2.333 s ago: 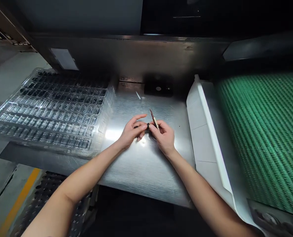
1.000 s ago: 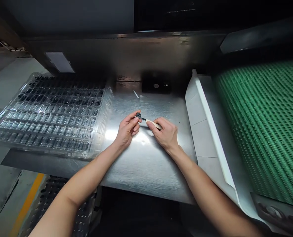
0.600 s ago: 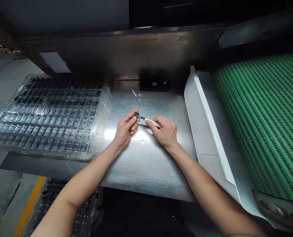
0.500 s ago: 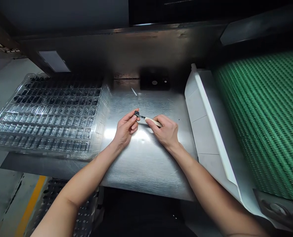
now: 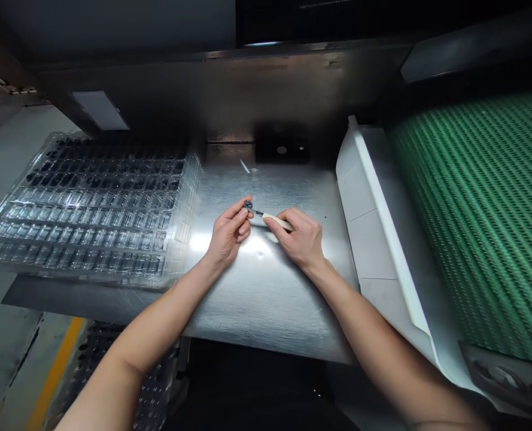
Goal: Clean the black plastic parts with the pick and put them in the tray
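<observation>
Knife [image 5: 278, 222] touches round black part [image 5: 248, 205] (plastic, perhaps).

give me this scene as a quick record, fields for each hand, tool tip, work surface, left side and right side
left hand: holds small round black part between thumb and fingers
right hand: grips cream-handled tool with thin metal end
tool tip: at the black part; exact contact too small to tell
work surface: brushed metal table
left side: clear plastic compartment tray, dark pieces in far rows
right side: upright white panel, then green textured surface
</observation>
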